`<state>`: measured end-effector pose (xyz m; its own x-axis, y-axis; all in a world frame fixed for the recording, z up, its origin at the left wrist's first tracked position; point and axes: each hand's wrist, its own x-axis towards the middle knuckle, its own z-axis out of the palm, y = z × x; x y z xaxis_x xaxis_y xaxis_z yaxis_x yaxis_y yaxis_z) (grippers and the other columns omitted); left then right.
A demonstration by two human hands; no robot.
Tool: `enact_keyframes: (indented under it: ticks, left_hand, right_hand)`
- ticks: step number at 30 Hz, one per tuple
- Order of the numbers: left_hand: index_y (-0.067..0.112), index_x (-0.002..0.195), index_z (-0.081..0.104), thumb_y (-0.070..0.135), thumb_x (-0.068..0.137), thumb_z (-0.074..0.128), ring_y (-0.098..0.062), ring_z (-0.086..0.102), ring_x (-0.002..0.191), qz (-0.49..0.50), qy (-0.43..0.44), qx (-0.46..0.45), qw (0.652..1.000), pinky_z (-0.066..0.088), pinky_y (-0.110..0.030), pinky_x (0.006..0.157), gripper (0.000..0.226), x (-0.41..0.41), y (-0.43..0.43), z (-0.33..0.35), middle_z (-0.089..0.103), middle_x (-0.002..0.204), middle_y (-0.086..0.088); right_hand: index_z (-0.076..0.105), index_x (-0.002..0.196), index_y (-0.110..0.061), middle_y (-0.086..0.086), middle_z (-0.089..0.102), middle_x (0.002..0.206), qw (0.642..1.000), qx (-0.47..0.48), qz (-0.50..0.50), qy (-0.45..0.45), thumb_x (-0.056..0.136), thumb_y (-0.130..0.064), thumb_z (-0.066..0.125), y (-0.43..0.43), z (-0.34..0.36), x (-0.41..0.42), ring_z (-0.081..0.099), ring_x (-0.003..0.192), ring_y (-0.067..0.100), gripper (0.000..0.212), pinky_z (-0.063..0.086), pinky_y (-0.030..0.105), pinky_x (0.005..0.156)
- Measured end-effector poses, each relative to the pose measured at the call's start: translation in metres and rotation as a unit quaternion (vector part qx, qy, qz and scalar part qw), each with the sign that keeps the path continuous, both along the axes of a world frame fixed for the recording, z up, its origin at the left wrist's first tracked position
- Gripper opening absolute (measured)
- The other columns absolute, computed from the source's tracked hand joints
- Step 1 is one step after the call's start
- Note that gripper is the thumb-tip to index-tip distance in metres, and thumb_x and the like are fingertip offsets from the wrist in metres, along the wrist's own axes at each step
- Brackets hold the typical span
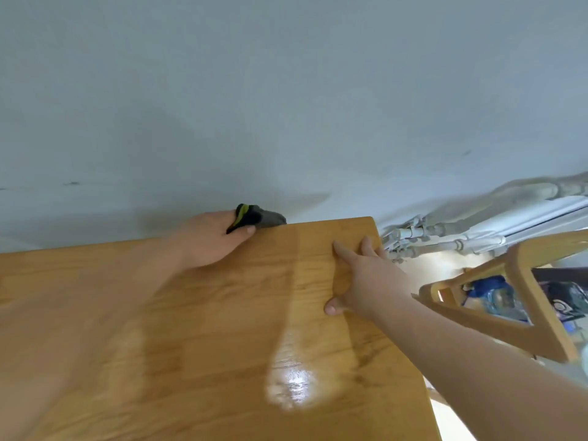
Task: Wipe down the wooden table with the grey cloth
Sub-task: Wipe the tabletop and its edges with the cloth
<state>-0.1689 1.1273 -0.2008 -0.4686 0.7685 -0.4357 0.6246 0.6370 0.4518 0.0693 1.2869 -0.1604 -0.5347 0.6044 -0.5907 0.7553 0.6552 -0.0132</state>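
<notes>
Honey-coloured wood runs across the lower half of the view: the desk (pixel 197 345), shining wet in a streak near the middle. The left hand (pixel 211 238) sits at the far edge, fingers closed around the grey cloth (pixel 270 218), which is bunched with a black and yellow-green trim and hangs partly over that edge against the pale wall (pixel 286 90). The right hand (pixel 366 281) lies open and flat on the desk near the far right corner, gripping nothing, seemingly bracing. The likeliest slip, as I judge it, is the cloth dropping behind the desk, since the wall appears to sit just beside the far edge and the bundle already overhangs it; a hard push along that line could also scrape knuckles on the wall. The right edge falls away towards a wooden chair (pixel 525 300) and white pipes (pixel 445 240), so a sweep there needs checking. Towards the person and to the left the desk lies bare, giving free room for long strokes.
</notes>
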Motion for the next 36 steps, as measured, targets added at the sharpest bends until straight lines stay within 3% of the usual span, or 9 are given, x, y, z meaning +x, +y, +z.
enact_keyframes:
  ticks: [4, 9, 11, 14, 18, 25, 28, 33, 36]
  left_hand:
    - [0.019, 0.109, 0.064, 0.051, 0.105, 0.032, -0.024, 0.066, 0.094, 0.010, 0.093, -0.113, 0.989, 0.050, -0.036, 0.076, 0.045, 0.012, 0.036, 0.007, 0.069, 0.104, -0.001]
    - [0.025, 0.103, 0.060, 0.053, 0.102, 0.039, -0.024, 0.066, 0.095, 0.002, 0.025, 0.050, 0.998, 0.052, -0.040, 0.083, 0.035, 0.089, 0.106, 0.004, 0.068, 0.098, 0.004]
    - [0.028, 0.123, 0.062, 0.054, 0.104, 0.040, -0.027, 0.064, 0.112, 0.000, -0.021, 0.060, 0.998, 0.050, -0.039, 0.093, 0.038, 0.082, 0.108, 0.009, 0.071, 0.119, 0.000]
    - [0.030, 0.148, 0.050, 0.056, 0.106, 0.036, -0.028, 0.056, 0.131, -0.012, -0.052, -0.020, 0.998, 0.044, -0.035, 0.103, 0.051, 0.043, 0.084, 0.013, 0.060, 0.146, -0.004]
    - [0.036, 0.136, 0.056, 0.059, 0.104, 0.032, -0.025, 0.061, 0.120, -0.019, 0.046, -0.136, 0.989, 0.047, -0.035, 0.091, 0.046, 0.017, 0.063, 0.007, 0.066, 0.134, 0.001]
    - [0.035, 0.111, 0.060, 0.055, 0.101, 0.042, -0.021, 0.066, 0.100, -0.043, 0.014, 0.052, 0.998, 0.051, -0.038, 0.079, 0.029, 0.101, 0.145, -0.001, 0.069, 0.103, 0.010]
    - [0.033, 0.098, 0.054, 0.049, 0.100, 0.049, -0.021, 0.062, 0.094, -0.072, 0.004, 0.100, 0.992, 0.048, -0.039, 0.075, 0.017, 0.118, 0.159, -0.004, 0.062, 0.094, 0.011]
    - [0.036, 0.138, 0.051, 0.049, 0.101, 0.045, -0.026, 0.057, 0.120, -0.146, 0.068, 0.034, 0.986, 0.047, -0.044, 0.096, 0.040, 0.133, 0.183, -0.004, 0.059, 0.132, 0.004]
    - [0.032, 0.146, 0.049, 0.044, 0.098, 0.040, -0.027, 0.045, 0.135, -0.255, 0.177, -0.055, 0.949, 0.036, -0.050, 0.112, 0.050, 0.165, 0.208, 0.001, 0.050, 0.146, 0.001]
  right_hand:
    - [0.011, 0.159, -0.049, 0.011, -0.001, 0.173, 1.000, 0.003, 0.004, 0.011, 0.062, -0.055, 0.093, 0.002, -0.004, -0.002, 0.009, 0.157, 0.042, 0.128, 0.050, 0.054, 0.103]
    - [0.008, 0.160, -0.049, 0.013, 0.006, 0.170, 0.999, 0.016, 0.025, 0.014, 0.062, -0.058, 0.091, 0.002, -0.004, 0.001, 0.015, 0.155, 0.041, 0.129, 0.051, 0.054, 0.100]
    - [0.006, 0.161, -0.048, 0.012, 0.001, 0.172, 0.999, 0.014, 0.035, 0.022, 0.063, -0.063, 0.088, 0.003, -0.003, 0.005, 0.011, 0.157, 0.039, 0.128, 0.051, 0.054, 0.101]
    - [0.002, 0.161, -0.049, 0.009, -0.005, 0.174, 0.999, 0.014, 0.038, 0.024, 0.065, -0.068, 0.084, 0.005, -0.006, 0.010, 0.006, 0.159, 0.037, 0.128, 0.049, 0.055, 0.104]
    - [0.001, 0.161, -0.049, 0.007, -0.008, 0.174, 0.999, -0.001, 0.037, 0.015, 0.065, -0.072, 0.083, 0.010, -0.012, 0.007, 0.004, 0.159, 0.036, 0.128, 0.050, 0.052, 0.105]
    - [-0.007, 0.160, -0.048, -0.011, -0.007, 0.173, 0.996, -0.015, 0.005, 0.087, 0.060, -0.078, 0.081, 0.014, -0.022, 0.028, -0.004, 0.160, 0.016, 0.137, 0.048, 0.047, 0.105]
    - [0.007, 0.160, -0.050, -0.022, 0.011, 0.171, 0.987, -0.045, -0.024, 0.152, 0.066, -0.073, 0.080, 0.025, -0.022, 0.045, 0.018, 0.157, 0.010, 0.122, 0.051, 0.044, 0.104]
    - [0.064, 0.135, -0.034, -0.017, 0.067, 0.110, 0.859, -0.160, -0.300, 0.381, 0.104, -0.042, 0.054, 0.048, -0.028, 0.098, 0.063, 0.113, 0.012, 0.034, 0.048, 0.033, 0.099]
    - [0.066, 0.092, -0.033, -0.009, 0.067, 0.096, 0.801, -0.185, -0.418, 0.386, 0.105, -0.038, 0.040, 0.042, -0.028, 0.128, 0.065, 0.107, 0.024, 0.030, 0.052, 0.049, 0.102]
